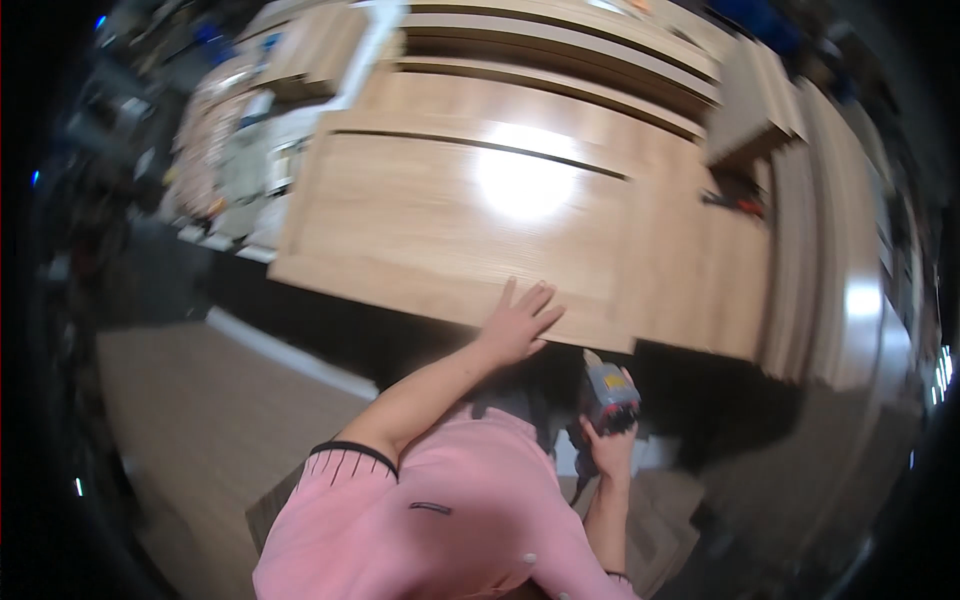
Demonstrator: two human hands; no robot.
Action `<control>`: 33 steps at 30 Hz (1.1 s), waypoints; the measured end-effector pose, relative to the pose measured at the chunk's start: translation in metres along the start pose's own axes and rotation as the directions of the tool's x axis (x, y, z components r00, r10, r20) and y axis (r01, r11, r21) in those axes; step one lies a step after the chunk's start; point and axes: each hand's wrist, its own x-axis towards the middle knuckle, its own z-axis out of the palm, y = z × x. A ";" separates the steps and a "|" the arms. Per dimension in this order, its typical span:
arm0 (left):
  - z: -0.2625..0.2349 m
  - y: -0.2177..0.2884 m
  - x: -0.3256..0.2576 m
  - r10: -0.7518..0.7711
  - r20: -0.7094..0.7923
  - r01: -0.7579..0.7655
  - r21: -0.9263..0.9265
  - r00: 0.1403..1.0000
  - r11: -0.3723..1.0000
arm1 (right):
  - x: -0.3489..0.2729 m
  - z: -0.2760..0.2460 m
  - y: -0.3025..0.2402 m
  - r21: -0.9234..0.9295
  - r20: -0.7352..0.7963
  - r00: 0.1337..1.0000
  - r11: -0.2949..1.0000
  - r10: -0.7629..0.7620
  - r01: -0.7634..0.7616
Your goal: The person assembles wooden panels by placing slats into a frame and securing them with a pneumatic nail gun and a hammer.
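My left hand (520, 325) lies flat near the front edge of a light wood panel (420, 215), its fingers spread. A dark groove runs along the panel's far side, and a bright glare covers part of its surface. Just off the panel's front right corner, my right hand (608, 448) is closed round a grey power drill (608, 388). A yellow label shows on the drill, and its pale tip points toward the panel edge. The exact bit cannot be made out.
Another wood board (700, 260) extends to the right, with a red-handled tool (738, 204) on it. Stacked boards (845, 240) stand at the far right and long boards (560, 50) at the back. Wrapped material (215, 140) lies left. A brown sheet (190, 400) is lower left.
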 end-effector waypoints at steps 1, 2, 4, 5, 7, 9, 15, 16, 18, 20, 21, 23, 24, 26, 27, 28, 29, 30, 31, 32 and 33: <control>-0.006 -0.024 -0.023 -0.036 -0.027 0.037 0.021 0.999 0.999 | -0.004 0.014 0.000 0.027 0.041 0.999 1.000 -0.014 0.013; -0.020 -0.053 -0.051 -0.129 -0.025 0.130 0.062 0.991 0.990 | -0.008 0.027 -0.002 0.049 0.075 0.997 0.999 -0.026 0.022; -0.061 -0.101 -0.120 -0.292 -0.037 0.294 0.120 0.956 0.948 | -0.015 0.050 0.009 0.152 0.187 0.982 0.986 0.033 -0.063; -0.086 -0.127 -0.144 -0.409 0.008 0.403 0.153 0.912 0.902 | -0.019 0.066 -0.003 0.139 0.186 0.983 0.990 0.007 -0.033; -0.107 -0.195 -0.216 -0.537 -0.103 0.545 0.235 0.838 0.805 | -0.026 0.099 -0.017 0.090 0.197 0.980 0.996 -0.035 0.018; -0.144 -0.247 -0.268 -0.648 -0.102 0.636 0.353 0.755 0.686 | -0.031 0.130 -0.028 0.058 0.205 0.978 0.998 -0.030 0.019; -0.190 -0.363 -0.328 -0.408 0.096 0.346 0.379 0.908 0.858 | -0.036 0.258 -0.061 0.088 0.235 0.972 0.996 0.014 -0.036; -0.199 -0.374 -0.325 -0.319 0.141 0.250 0.366 0.937 0.896 | -0.038 0.282 -0.070 0.109 0.245 0.969 0.993 0.015 -0.043; -0.204 -0.394 -0.324 -0.186 0.155 0.129 0.318 0.970 0.939 | -0.039 0.326 -0.094 0.071 0.278 0.960 0.998 -0.016 -0.003; -0.205 -0.413 -0.318 -0.097 0.192 0.046 0.252 0.977 0.967 | -0.043 0.370 -0.131 0.136 0.336 0.938 0.990 -0.088 0.044; -0.199 -0.421 -0.322 -0.042 0.155 0.008 0.211 0.987 0.977 | -0.044 0.388 -0.148 0.116 0.356 0.933 0.993 -0.047 0.005; -0.192 -0.435 -0.328 0.017 0.069 -0.029 0.175 0.997 0.984 | -0.043 0.416 -0.160 0.065 0.364 0.931 0.998 -0.029 0.006; -0.188 -0.437 -0.327 0.048 0.021 -0.051 0.160 0.999 0.986 | -0.043 0.426 -0.161 0.035 0.364 0.931 0.999 -0.013 0.000; -0.182 -0.440 -0.326 0.066 -0.009 -0.064 0.140 0.998 0.988 | -0.040 0.446 -0.155 0.032 0.349 0.936 0.999 -0.045 0.037; -0.178 -0.441 -0.325 0.071 -0.024 -0.068 0.125 0.997 0.990 | -0.037 0.455 -0.155 0.026 0.332 0.942 0.999 -0.045 0.039; -0.176 -0.440 -0.323 0.072 -0.040 -0.068 0.102 0.997 0.992 | -0.034 0.463 -0.151 0.027 0.317 0.947 0.999 -0.052 0.046; -0.174 -0.439 -0.323 0.071 -0.055 -0.067 0.079 0.996 0.995 | -0.029 0.469 -0.141 0.051 0.321 0.947 0.999 -0.026 0.010; -0.170 -0.438 -0.321 0.070 -0.071 -0.067 0.052 0.995 0.996 | -0.026 0.477 -0.148 0.038 0.320 0.947 0.999 -0.024 0.013; -0.169 -0.437 -0.320 0.065 -0.075 -0.063 0.029 0.995 0.998 | -0.022 0.487 -0.160 0.031 0.319 0.947 0.999 -0.028 0.019; -0.167 -0.436 -0.319 0.057 -0.080 -0.057 0.004 0.995 0.998 | -0.018 0.494 -0.169 0.023 0.320 0.947 0.999 -0.031 0.025; -0.168 -0.436 -0.318 0.049 -0.084 -0.050 -0.016 0.995 0.999 | -0.015 0.498 -0.173 -0.014 0.342 0.939 0.999 -0.042 0.049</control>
